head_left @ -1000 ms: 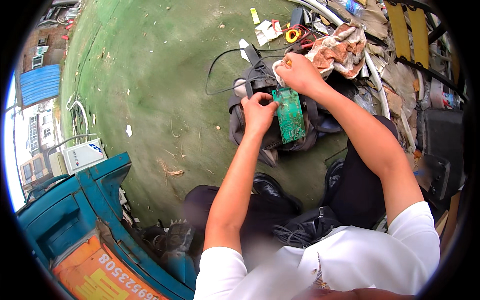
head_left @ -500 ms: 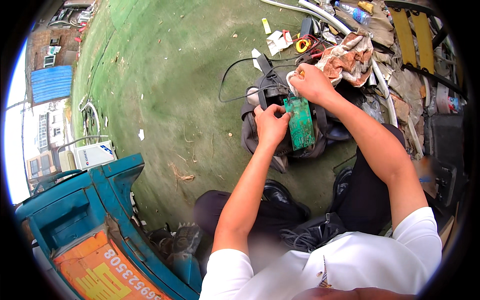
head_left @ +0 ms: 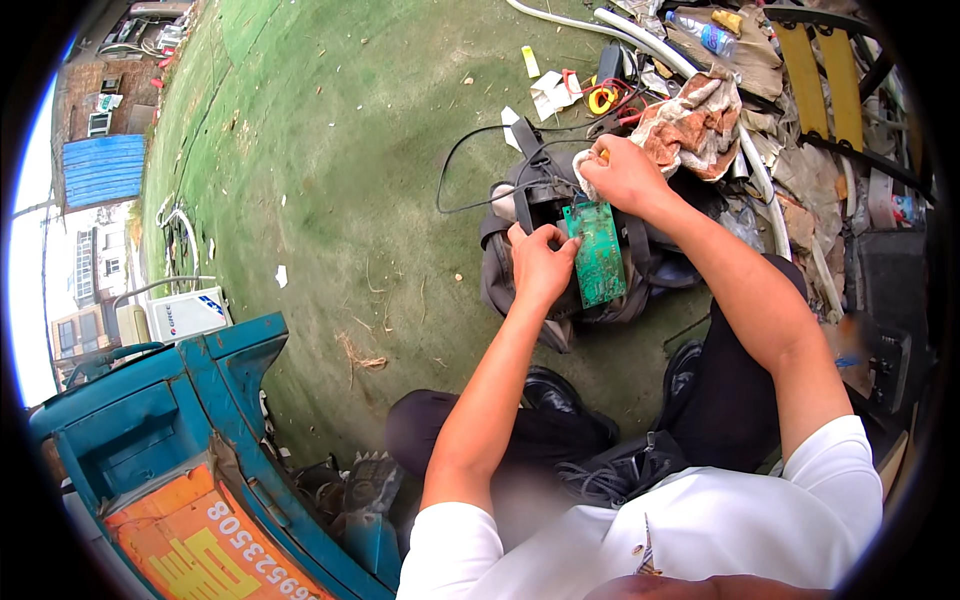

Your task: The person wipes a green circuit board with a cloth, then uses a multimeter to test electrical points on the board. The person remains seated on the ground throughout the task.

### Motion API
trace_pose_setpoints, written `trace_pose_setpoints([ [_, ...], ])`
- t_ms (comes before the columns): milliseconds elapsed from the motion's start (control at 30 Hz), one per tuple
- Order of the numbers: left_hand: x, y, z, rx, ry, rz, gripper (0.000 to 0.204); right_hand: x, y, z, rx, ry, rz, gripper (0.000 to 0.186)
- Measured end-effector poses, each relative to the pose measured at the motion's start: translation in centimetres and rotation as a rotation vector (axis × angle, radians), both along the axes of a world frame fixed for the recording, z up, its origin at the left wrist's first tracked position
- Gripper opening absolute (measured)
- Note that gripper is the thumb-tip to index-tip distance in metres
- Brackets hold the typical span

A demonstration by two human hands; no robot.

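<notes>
A green circuit board (head_left: 602,268) lies upright in the view on a dark grey bag (head_left: 640,300). My left hand (head_left: 542,262) is curled at the board's left edge, thumb against it, fingers by a black bar (head_left: 522,205). My right hand (head_left: 625,180) is closed over the board's top end, pinching a small yellow-orange item with whitish cloth (head_left: 583,172); what exactly it is, I cannot make out. A black cable (head_left: 445,165) loops beside the bag.
Teal bin-like body (head_left: 140,420) at lower left; white boxed unit (head_left: 190,310) behind it. Red test leads (head_left: 625,112), yellow ring (head_left: 602,98), stained rag (head_left: 690,130), plastic bottle (head_left: 715,35), white pipes (head_left: 650,40) and yellow slats (head_left: 840,80) crowd the upper right.
The whole view has shifted, with the bag, board and hands appearing farther right and slightly lower than a second ago. Both hands keep much the same grip at the board.
</notes>
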State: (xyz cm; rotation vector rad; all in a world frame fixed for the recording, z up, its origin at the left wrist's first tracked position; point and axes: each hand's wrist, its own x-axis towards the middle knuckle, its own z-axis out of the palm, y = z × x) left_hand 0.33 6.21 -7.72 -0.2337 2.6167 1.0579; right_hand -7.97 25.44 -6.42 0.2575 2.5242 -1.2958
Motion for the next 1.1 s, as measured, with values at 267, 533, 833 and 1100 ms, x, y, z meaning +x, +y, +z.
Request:
trace_pose_setpoints([
  [267, 0.0, -0.1, -0.2, 0.066, -0.03, 0.035, 0.026, 0.0, 0.0, -0.2, 0.037, 0.021, 0.011, 0.044],
  [533, 0.2, -0.2, -0.8, 0.068, 0.014, 0.027, 0.027, 0.3, 0.0, -0.1, 0.046, -0.009, 0.033, 0.046],
  [833, -0.1, -0.6, -1.5, 0.106, -0.029, 0.041, 0.025, 0.6, 1.1, -0.1, 0.081, 0.007, 0.016, 0.044],
  [1100, -0.1, -1.2, -2.4, 0.103, -0.018, 0.039, 0.025, 0.8, 1.3, 0.5, 0.084, -0.01, 0.026, 0.043],
])
